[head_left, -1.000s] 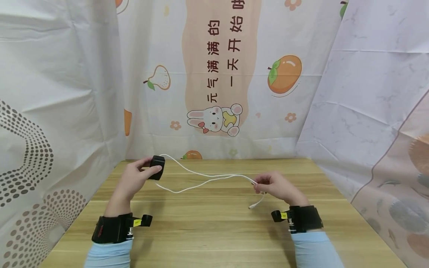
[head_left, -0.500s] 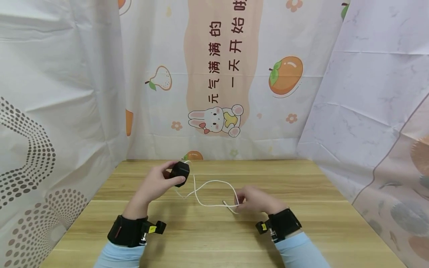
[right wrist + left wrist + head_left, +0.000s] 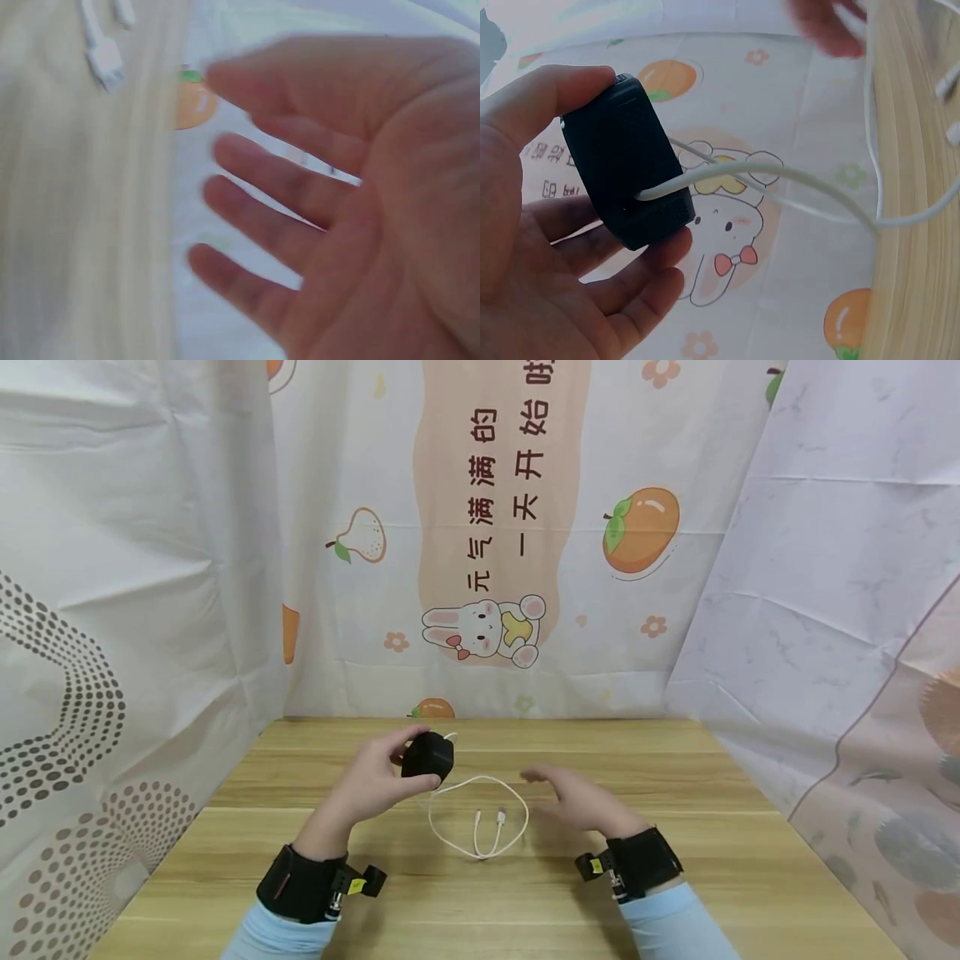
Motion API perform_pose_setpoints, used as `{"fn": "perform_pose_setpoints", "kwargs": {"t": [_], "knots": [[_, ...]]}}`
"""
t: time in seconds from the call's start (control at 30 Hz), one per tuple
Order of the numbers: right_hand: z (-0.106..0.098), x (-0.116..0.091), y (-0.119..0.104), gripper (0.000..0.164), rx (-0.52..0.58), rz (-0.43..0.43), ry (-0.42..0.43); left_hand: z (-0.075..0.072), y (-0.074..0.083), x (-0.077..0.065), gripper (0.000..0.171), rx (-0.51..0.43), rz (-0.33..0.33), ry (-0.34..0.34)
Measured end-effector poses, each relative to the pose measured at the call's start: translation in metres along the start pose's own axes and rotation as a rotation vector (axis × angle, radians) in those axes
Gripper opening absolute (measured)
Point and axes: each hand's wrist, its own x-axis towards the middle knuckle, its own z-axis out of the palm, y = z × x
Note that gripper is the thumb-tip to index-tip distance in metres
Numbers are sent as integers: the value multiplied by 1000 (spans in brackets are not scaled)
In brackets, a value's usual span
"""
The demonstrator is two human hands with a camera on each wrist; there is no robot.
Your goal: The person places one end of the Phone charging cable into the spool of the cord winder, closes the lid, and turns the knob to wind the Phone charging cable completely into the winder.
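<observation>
My left hand [image 3: 375, 781] grips a small black block-shaped case [image 3: 429, 758] between thumb and fingers, above the table. In the left wrist view a white cable [image 3: 761, 169] comes out of a hole in the face of the black case [image 3: 626, 157]. The rest of the white cable [image 3: 522, 802] lies in a loose loop in front of the case, its two plug ends [image 3: 501, 817] inside the loop. To the right of the loop, my right hand [image 3: 581, 797] has nothing in its grasp. Its fingers are spread and relaxed in the right wrist view.
The wooden table [image 3: 480, 910] reaches back to a hanging printed curtain [image 3: 337, 635]. More curtains stand along the left and right sides. Each wrist carries a black strap [image 3: 303, 885] with a small camera.
The left hand has moved right with the black case. The right hand has come left and let go of the white cable, which was stretched between the hands and now lies looped.
</observation>
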Motion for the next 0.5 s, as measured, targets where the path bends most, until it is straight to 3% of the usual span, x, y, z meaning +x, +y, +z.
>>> {"fn": "perform_pose_setpoints", "kwargs": {"t": [0.23, 0.5], "knots": [[-13, 6, -23, 50, 57, -109, 291, 7, 10, 1, 70, 31, 102, 17], [-18, 19, -62, 45, 85, -241, 417, 13, 24, 9, 67, 13, 138, 8]]}}
